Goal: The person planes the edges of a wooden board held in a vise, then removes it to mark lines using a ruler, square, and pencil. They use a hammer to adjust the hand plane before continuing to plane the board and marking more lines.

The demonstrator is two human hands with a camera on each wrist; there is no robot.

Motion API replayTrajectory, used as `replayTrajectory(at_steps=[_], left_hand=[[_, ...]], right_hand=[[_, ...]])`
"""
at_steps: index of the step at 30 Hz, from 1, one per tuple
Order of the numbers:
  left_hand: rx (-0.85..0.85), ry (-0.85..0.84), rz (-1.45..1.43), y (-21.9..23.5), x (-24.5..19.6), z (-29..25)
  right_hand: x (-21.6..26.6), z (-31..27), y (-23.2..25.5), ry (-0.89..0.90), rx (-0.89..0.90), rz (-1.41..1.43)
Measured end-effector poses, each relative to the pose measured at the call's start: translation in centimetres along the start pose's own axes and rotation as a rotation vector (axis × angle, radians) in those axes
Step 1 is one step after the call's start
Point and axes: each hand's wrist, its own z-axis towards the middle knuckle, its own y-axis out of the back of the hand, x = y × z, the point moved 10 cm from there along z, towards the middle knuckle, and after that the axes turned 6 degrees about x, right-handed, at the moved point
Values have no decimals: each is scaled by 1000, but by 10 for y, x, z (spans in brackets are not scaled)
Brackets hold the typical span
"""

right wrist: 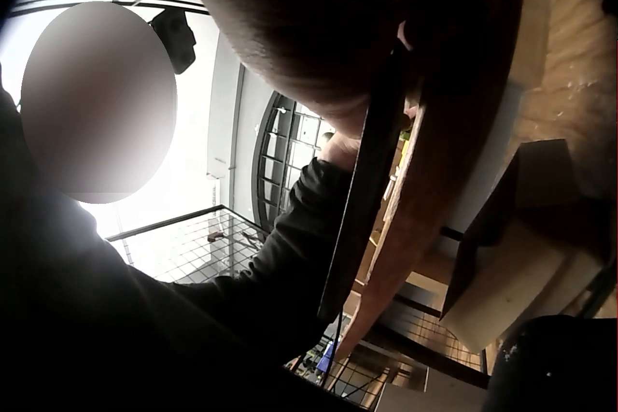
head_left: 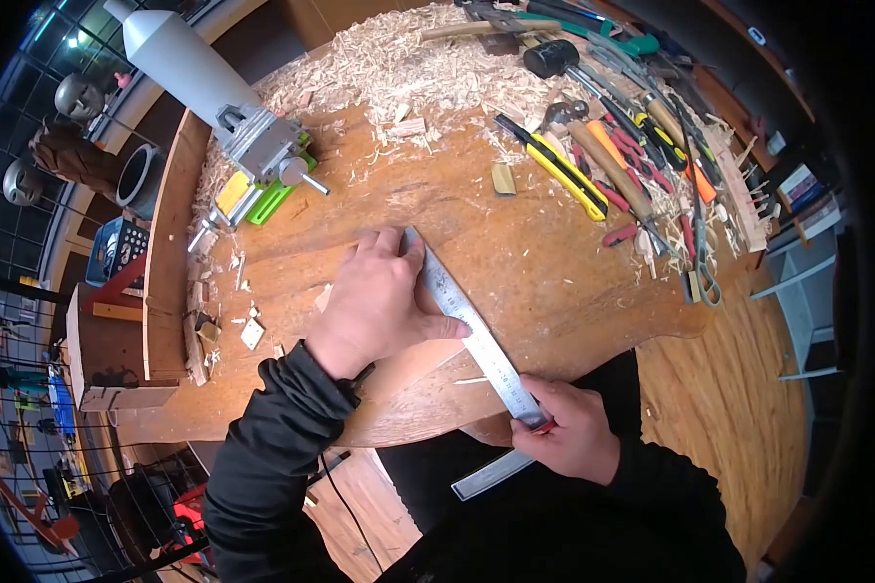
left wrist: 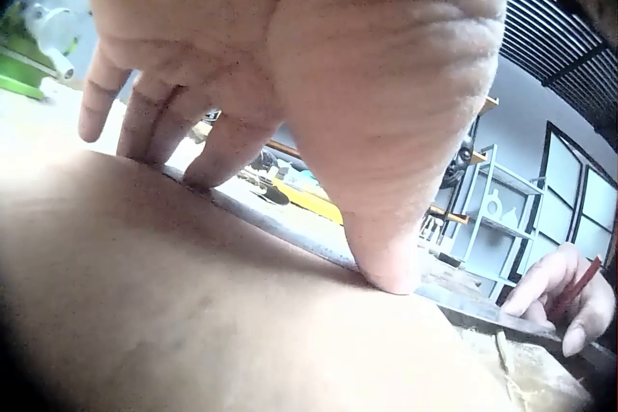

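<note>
Presently, a metal ruler (head_left: 486, 350) is laid aslant on the bench (head_left: 564, 306), its numbered face up, running from the middle of the top to the front edge. Its left side is pressed by the left hand (head_left: 374, 296), the thumb set down on the face and the extended fingers spread apart from it, their tips resting near the far end. The near end is pinched by the right hand (head_left: 576, 432) at the front edge; a slim red object (head_left: 546, 426) is also seen within that grasp, its kind not determinable. Beyond the front edge a second metal strip (head_left: 494, 474) is seen, set roughly square to the ruler; any join is hidden by the hand. A wood sliver (head_left: 472, 381) is noted just beside the ruler. Toward the right edge, a yellow cutter (head_left: 564, 175) is placed among assorted tools; near the left edge, a green-based clamp device (head_left: 262, 146) is positioned. The far edge is heaped with wood shavings (head_left: 379, 63).
</note>
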Motion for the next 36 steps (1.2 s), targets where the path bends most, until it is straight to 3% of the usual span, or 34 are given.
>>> replayTrajectory(at_steps=[36], left_hand=[[-59, 0, -38, -9, 5, -5]], right_hand=[[-8, 1, 3, -72, -8, 144]])
